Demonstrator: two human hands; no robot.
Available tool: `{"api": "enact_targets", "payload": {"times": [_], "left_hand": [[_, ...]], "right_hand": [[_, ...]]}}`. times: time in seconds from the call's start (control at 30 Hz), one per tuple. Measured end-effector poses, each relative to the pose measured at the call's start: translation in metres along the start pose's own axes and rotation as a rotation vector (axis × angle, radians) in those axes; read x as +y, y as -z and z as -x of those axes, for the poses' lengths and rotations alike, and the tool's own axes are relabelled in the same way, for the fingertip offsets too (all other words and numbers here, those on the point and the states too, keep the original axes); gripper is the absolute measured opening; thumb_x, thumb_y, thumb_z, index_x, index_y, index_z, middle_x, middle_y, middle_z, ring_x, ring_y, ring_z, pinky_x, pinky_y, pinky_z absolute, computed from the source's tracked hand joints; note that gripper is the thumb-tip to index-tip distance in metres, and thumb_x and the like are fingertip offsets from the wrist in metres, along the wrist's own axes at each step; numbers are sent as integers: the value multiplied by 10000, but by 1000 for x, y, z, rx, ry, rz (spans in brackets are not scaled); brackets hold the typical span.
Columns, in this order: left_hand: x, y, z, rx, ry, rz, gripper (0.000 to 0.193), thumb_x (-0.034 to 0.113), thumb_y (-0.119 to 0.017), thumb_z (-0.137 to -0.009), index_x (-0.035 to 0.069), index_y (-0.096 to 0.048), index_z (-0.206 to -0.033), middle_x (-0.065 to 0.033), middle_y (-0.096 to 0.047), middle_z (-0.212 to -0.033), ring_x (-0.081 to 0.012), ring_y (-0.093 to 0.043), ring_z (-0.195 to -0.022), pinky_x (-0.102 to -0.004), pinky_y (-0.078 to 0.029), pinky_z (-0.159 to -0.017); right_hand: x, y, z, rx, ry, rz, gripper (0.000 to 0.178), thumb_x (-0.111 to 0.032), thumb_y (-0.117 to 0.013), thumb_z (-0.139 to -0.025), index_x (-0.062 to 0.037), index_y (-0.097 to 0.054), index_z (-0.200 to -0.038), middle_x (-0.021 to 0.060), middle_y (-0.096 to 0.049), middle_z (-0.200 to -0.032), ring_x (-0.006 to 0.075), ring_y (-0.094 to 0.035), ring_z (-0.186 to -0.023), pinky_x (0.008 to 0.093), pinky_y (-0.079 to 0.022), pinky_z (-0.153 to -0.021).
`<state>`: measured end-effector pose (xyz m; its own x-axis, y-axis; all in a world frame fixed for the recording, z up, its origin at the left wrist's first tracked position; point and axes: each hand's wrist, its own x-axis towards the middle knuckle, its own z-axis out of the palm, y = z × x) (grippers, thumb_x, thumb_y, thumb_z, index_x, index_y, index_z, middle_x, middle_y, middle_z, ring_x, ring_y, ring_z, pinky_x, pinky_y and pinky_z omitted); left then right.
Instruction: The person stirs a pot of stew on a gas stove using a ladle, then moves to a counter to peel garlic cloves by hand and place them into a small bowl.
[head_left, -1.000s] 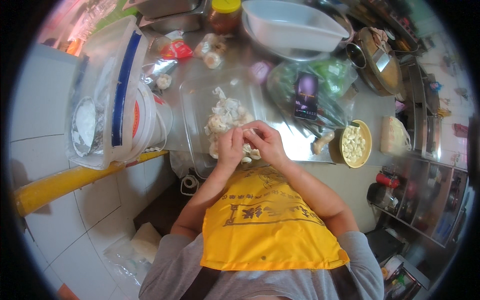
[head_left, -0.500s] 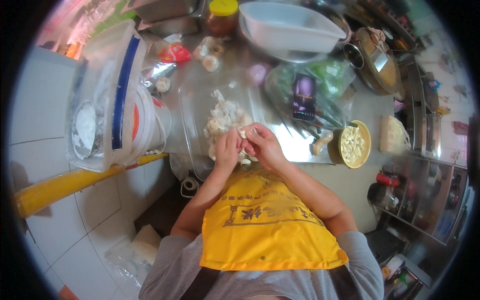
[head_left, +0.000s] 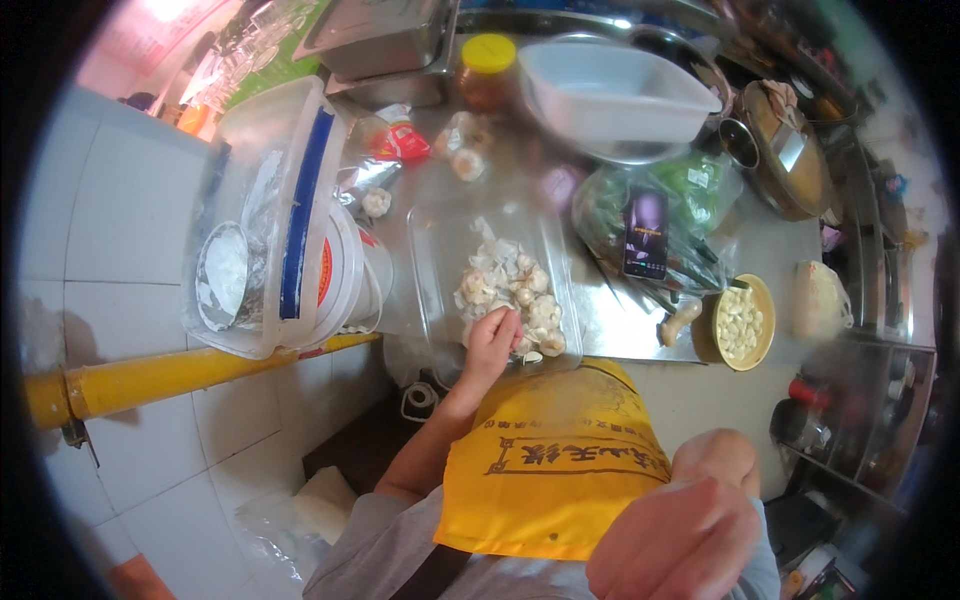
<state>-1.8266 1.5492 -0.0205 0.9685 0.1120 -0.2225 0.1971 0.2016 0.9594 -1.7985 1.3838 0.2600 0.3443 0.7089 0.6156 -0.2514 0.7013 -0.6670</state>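
My left hand (head_left: 493, 340) is closed over the near part of a clear plastic tray (head_left: 424, 290), its fingers curled together. Whatever it holds, if anything, is hidden. Under and beside it lie garlic bulbs (head_left: 541, 312), loose cloves and papery skins (head_left: 500, 258). My right hand (head_left: 680, 535) is raised close to the camera at the lower right, away from the tray. It is blurred and shows mostly its back, so its fingers are hidden. A yellow bowl (head_left: 768, 335) of peeled garlic cloves (head_left: 739, 322) stands to the right of the tray.
Beyond the tray are more garlic bulbs (head_left: 467, 164), a yellow-lidded jar (head_left: 488, 60) and a white plastic tub (head_left: 615, 95). A phone (head_left: 646, 233) rests on bagged green vegetables (head_left: 690, 190), near a ginger piece (head_left: 681, 322). Left stand a plastic bin (head_left: 262, 200) and a yellow pipe (head_left: 170, 383).
My right hand has left the left hand and come up toward the camera at lower right. The left hand stays over the tray. The whole view has shifted slightly.
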Motion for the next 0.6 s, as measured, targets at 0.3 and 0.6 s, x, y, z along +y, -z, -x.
{"api": "enact_targets", "payload": {"times": [0.3,0.6], "left_hand": [[-4,7,2,30,16,-45,302,157,-423,-942,43,-441,-663,9,-423,-569,-51,-352,-497,-205,-279,-453],[-3,1,-2,10,7,-50,298,153,-430,-940,39,-444,-665,6,-425,-566,-53,-356,-495,-208,-282,-451]], "right_hand": [[1,3,11,-146,277,573,125,-20,-564,-798,70,-638,-841,144,-625,-791,191,-597,-599,268,-460,-517],[-5,-16,-1,267,211,856,91,-47,-598,-733,-16,-667,-683,4,-619,-630,87,-563,-548,209,-412,-495]]}}
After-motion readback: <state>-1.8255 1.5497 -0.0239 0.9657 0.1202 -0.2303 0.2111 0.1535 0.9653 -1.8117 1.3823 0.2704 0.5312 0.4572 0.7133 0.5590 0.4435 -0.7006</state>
